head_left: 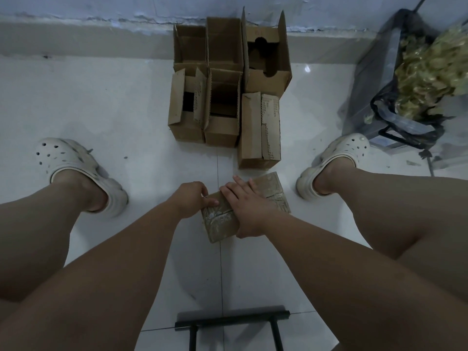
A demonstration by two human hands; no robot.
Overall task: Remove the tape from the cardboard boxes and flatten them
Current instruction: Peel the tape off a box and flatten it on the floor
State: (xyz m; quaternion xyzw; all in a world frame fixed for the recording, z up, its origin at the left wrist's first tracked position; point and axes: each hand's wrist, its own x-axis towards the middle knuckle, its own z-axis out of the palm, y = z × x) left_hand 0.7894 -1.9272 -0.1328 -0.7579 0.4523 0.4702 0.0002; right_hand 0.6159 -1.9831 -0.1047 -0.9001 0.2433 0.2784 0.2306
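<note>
I have the taped box (272, 191) down on the floor (121, 110) between both hands. My left hand (191, 200) is curled at its left end, fingertips pinching there, though I cannot tell whether they have tape or bare cardboard. My right hand (244, 207) lies across the top, fingers spread over it and thumb hooked round the near side, holding it steady. The glossy tape looks wrinkled and tightly wrapped, so I judge the main risk is that a pull tears off a sliver or lifts the paper facing instead of a whole strip. If my right hand eases off, the box could also skid on the smooth tile or twist away from the pinch. Beyond my hands stands a cluster of opened boxes (222, 105); what I can see of their insides looks empty, except the tall one (266, 79) beyond my right hand, which holds a cut-out cardboard insert. Further right of my right hand, a black bag (379, 107) holds a crumpled yellowish wad (430, 72), probably stripped tape.
</note>
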